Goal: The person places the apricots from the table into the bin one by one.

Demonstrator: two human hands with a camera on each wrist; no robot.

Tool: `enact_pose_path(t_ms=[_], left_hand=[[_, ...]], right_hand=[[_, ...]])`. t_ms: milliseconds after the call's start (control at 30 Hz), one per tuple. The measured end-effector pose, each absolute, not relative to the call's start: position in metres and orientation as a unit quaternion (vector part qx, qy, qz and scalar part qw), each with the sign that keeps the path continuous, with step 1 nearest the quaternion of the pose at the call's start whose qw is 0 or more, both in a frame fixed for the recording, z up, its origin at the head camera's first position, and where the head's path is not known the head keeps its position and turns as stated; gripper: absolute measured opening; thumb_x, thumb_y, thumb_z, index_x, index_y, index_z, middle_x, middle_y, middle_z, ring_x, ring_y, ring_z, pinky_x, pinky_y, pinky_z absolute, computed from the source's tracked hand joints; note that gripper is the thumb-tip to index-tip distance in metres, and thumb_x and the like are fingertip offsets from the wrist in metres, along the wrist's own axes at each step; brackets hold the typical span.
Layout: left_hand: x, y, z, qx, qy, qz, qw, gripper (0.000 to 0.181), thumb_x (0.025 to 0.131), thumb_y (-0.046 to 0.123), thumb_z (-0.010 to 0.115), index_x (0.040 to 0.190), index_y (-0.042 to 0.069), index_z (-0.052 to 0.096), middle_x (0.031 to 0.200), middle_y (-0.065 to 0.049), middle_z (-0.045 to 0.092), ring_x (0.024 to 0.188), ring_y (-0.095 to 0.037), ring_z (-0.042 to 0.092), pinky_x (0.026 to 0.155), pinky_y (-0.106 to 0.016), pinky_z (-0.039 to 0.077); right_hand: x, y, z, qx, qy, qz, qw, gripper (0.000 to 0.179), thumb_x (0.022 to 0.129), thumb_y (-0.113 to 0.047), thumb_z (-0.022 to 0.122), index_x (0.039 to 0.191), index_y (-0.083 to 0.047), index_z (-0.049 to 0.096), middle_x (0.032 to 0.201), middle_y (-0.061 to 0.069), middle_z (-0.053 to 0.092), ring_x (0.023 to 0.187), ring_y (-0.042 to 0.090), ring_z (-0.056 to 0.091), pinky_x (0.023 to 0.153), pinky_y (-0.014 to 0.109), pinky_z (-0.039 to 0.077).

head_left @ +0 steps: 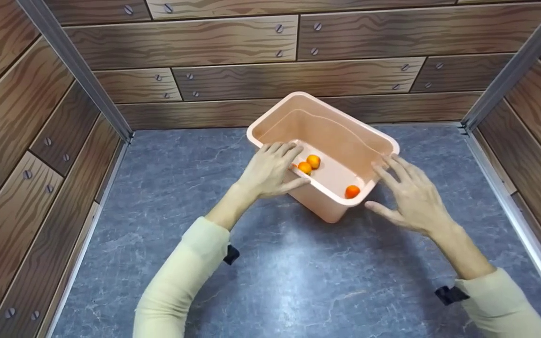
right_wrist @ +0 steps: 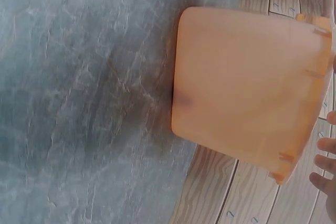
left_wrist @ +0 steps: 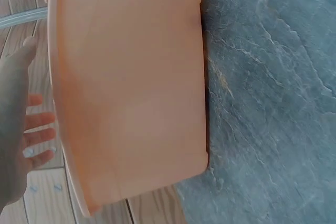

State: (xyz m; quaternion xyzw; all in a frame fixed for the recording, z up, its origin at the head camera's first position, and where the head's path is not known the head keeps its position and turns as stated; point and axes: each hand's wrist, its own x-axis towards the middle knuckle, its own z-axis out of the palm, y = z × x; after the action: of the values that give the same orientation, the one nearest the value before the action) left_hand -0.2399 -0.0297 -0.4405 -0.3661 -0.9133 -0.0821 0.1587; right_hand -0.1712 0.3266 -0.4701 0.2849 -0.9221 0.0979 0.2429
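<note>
A pale peach plastic bin (head_left: 331,202) stands turned at an angle on the floor in the head view. Inside lie two small yellow-orange balls or fruits (head_left: 313,161) side by side and a redder one (head_left: 352,191) in the near right corner. A sliver of another orange thing shows beside my left hand (head_left: 273,171). That hand is over the bin's near left rim, its fingers loosely extended over the opening. My right hand (head_left: 413,199) is spread at the right end, fingertips close to the rim. Both wrist views show the bin's outer walls (left_wrist: 131,77) with fingers near the rim.
Grey-blue marbled floor (head_left: 158,197) lies under the bin. Wood-patterned walls (head_left: 233,42) enclose it at the back and both sides, with metal strips (head_left: 519,225) along the corners and lower side edges. The bin's far side is near the back wall.
</note>
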Motion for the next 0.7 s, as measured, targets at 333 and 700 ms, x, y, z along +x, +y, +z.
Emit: enact_pose_path(t_ms=[333, 700], left_hand=[[-0.215, -0.070, -0.442, -0.332, -0.931, -0.089, 0.127, 0.102, 0.091, 0.081, 0.053, 0.168, 0.018, 0.029, 0.168, -0.014, 0.042, 0.156, -0.036, 0.040, 0.129, -0.055, 0.031], [-0.183, -0.101, -0.452, -0.296, -0.947, -0.081, 0.100, 0.115, 0.084, 0.088, 0.053, 0.170, 0.019, 0.020, 0.176, -0.016, 0.023, 0.164, -0.041, 0.021, 0.130, -0.064, 0.022]], right_hand=[[-0.168, 0.326, -0.456, 0.265, -0.942, 0.060, 0.196, 0.104, 0.083, -0.079, 0.062, 0.163, -0.016, 0.040, 0.170, 0.021, 0.035, 0.156, 0.047, 0.032, 0.121, 0.070, 0.029], [-0.159, 0.315, -0.451, 0.250, -0.950, 0.053, 0.178, 0.107, 0.079, -0.077, 0.067, 0.165, -0.020, 0.035, 0.174, 0.018, 0.027, 0.158, 0.047, 0.027, 0.122, 0.075, 0.024]])
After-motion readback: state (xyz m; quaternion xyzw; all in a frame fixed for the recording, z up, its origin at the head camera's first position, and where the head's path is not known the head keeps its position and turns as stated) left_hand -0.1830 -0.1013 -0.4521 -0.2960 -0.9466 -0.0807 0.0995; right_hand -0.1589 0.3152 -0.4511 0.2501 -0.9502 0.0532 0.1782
